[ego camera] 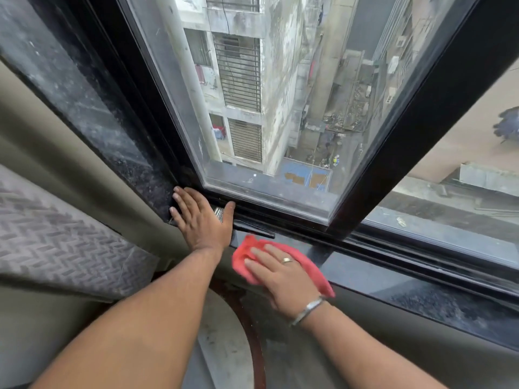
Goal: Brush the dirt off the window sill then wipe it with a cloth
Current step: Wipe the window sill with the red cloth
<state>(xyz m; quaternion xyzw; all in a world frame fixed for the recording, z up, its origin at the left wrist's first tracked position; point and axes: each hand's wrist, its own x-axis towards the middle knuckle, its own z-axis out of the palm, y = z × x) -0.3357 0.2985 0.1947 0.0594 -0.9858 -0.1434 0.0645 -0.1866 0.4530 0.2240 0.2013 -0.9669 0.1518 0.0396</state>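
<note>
A dark, speckled stone window sill (379, 276) runs along the bottom of a black-framed window. My right hand (280, 273) lies flat, fingers spread, pressing a red cloth (309, 269) onto the sill near its left end. My left hand (200, 217) rests palm down, fingers apart, in the sill's left corner, with its thumb against the black window frame (280, 217). It holds nothing. No brush is in view.
A grey patterned curtain (61, 237) hangs at the left. A black vertical frame bar (407, 127) divides the panes. Through the glass, buildings and a street lie far below. A dark curved furniture edge (252, 332) sits under the sill between my arms.
</note>
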